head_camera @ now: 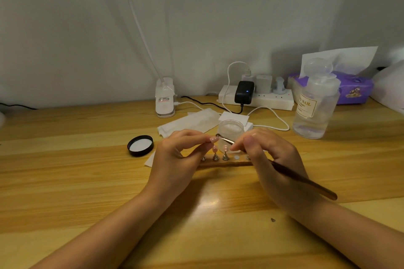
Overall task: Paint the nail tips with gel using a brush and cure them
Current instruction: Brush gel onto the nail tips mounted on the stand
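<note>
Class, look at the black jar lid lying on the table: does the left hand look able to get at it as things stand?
Probably yes. The black jar lid lies just left of the left hand with only bare table between, but its grip holds a pink nail tip.

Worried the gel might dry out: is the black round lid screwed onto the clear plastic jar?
No: the black round lid lies upturned on the wooden table, left of the hands and apart from the open clear plastic jar.

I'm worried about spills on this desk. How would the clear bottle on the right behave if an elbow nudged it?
The clear bottle is tall with a domed cap, so it may tip rather than slide. It seems only partly filled with clear liquid, so it is probably fairly light. Its smooth plastic wall looks slippery. It stands apart from the right hand, which holds the brush.
</note>
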